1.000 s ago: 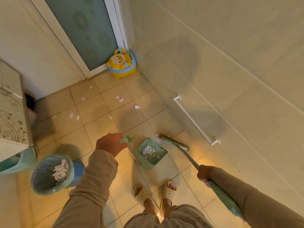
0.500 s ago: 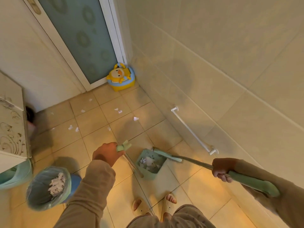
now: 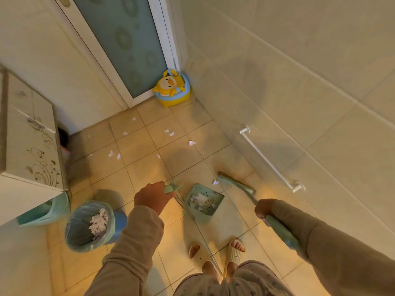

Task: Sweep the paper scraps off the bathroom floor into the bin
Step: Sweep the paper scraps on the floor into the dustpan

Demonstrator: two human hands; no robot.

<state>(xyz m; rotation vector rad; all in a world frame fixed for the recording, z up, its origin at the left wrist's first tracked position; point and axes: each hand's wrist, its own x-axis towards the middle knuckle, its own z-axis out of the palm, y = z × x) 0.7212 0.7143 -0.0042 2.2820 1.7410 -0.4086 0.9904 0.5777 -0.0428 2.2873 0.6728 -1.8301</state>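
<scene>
Warm orange-yellow light floods the floor tiles (image 3: 136, 180), strongest at 6 o'clock around the slippers (image 3: 234, 253); the lamp is probably overhead and behind the camera. The wall (image 3: 320, 103) from 1 to 3 o'clock is paler and dimmer, crossed by a broad soft shadow. Darker shadows sit just beyond the bin (image 3: 74, 231) at 8 o'clock and under the cabinet (image 3: 32, 146) at 9 o'clock. There is only a faint sheen. The wide lens bows the door frame (image 3: 162, 39) and the tile joints near the edges. The left hand (image 3: 152, 198) and the dustpan handle (image 3: 171, 188) it grips are motion-smeared. The broom handle (image 3: 282, 233) in the right hand (image 3: 264, 209) is soft, and the paper scraps (image 3: 191, 143) are blurry flecks.
</scene>
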